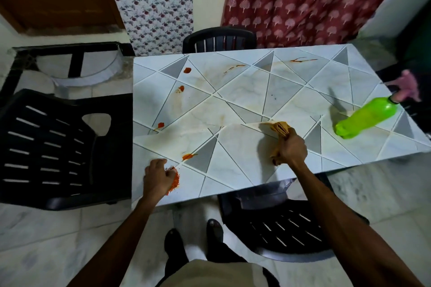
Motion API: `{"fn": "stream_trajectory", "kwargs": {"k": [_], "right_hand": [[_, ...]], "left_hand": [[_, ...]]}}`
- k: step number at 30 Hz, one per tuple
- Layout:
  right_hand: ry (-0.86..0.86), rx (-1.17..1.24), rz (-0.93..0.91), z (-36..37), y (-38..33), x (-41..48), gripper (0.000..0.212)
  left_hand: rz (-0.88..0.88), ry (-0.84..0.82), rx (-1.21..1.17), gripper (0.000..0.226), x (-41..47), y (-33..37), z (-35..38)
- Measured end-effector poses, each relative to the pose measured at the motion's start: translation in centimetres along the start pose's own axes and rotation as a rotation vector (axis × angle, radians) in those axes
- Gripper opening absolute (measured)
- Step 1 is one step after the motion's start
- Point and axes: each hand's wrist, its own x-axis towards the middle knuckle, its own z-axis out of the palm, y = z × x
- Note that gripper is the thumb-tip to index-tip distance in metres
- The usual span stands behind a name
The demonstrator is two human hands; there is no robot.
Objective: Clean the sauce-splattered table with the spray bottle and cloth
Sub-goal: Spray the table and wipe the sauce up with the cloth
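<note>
Wiping underway: right hand (291, 149) grips the bunched cloth (281, 127) at centre of the table (245, 91), left hand (158, 176) rests loosely bent, empty, beside a lower-left sauce smear (175, 182), probably next; spray bottle (366, 119) lies far right.

The pink top (408, 88) of the spray bottle (366, 119), at the right of the frame, looks blurry to us. Our right hand (291, 149) hides part of the cloth (281, 128). Our left hand (157, 176) covers some sauce (176, 182).
</note>
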Motion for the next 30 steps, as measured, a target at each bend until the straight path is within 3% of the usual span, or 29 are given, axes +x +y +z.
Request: {"fn": "stream_trajectory", "kwargs": {"k": [3, 8, 11, 14, 18, 25, 27, 30], "right_hand": [[-0.046, -0.054, 0.014, 0.5, 0.0, 2.9, 0.034], [-0.186, 0.077, -0.016, 2.6, -3.5, 5.1, 0.031], [-0.257, 0.152, -0.179, 5.6, -6.9, 4.4, 0.039], [-0.375, 0.212, -0.304, 7.1, -11.8, 0.7, 0.027], [-0.542, 0.077, -0.52, 10.7, -16.7, -3.3, 0.037], [-0.765, -0.036, -0.85, 12.2, -16.4, -8.2, 0.051], [-0.776, -0.028, -0.864, 11.9, -15.6, -8.1, 0.049], [-0.653, 0.059, -0.815, 10.9, -14.7, -7.7, 0.052]], "left_hand": [[-0.024, 0.024, -0.021, 0.048, -0.5, 0.3, 0.1], [-0.091, -0.009, -0.05, 0.051, -0.4, -0.4, -0.2], [-0.134, -0.024, -0.068, 0.051, -0.7, -1.3, -0.7], [-0.121, -0.028, -0.04, 0.051, -1.1, -2.7, -1.1], [-0.185, 0.003, -0.06, 0.044, -2.0, -4.0, -1.3], [-0.17, 0.034, -0.163, 0.045, -3.2, -4.0, -1.5], [-0.166, 0.033, -0.154, 0.046, -3.2, -4.0, -1.5], [-0.132, 0.017, -0.152, 0.048, -3.4, -4.3, -1.8]]}}
